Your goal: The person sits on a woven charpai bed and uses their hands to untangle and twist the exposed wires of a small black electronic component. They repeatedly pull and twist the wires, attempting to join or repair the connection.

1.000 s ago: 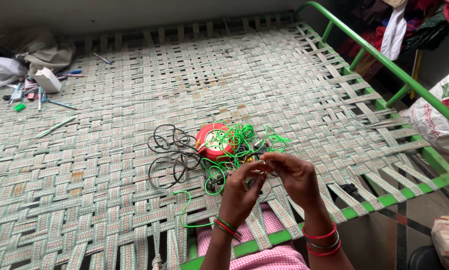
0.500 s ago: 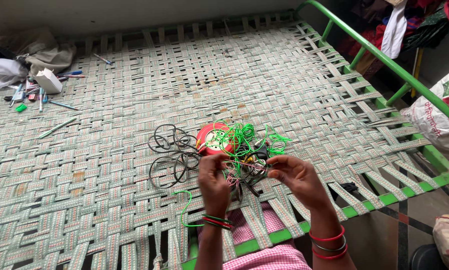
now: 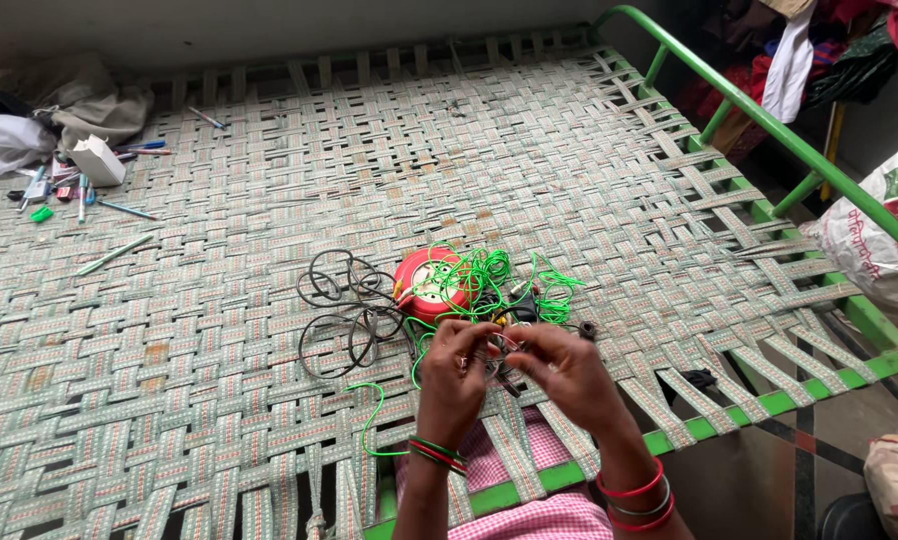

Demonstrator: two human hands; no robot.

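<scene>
My left hand (image 3: 457, 378) and my right hand (image 3: 567, 375) meet over the near edge of a woven cot (image 3: 219, 330), fingertips pinched together on thin green wire (image 3: 489, 272) and a small dark part that I cannot make out. The tangle of green wire lies just beyond my fingers, draped over a round red device (image 3: 427, 284). Coils of black wire (image 3: 347, 310) lie to the left of the red device. One green strand (image 3: 377, 420) trails down toward my left wrist. Both wrists wear red and green bangles.
The cot has a green metal frame (image 3: 769, 130) along the right side. Pens, a white box (image 3: 97, 160) and small items are scattered at the far left, by crumpled cloth (image 3: 59, 100). A white sack (image 3: 864, 240) and hanging clothes stand right of the cot.
My left hand dipped down toward the wires, then came back to meet the right hand. Both hands now sit closer together, fingertips working the wire.
</scene>
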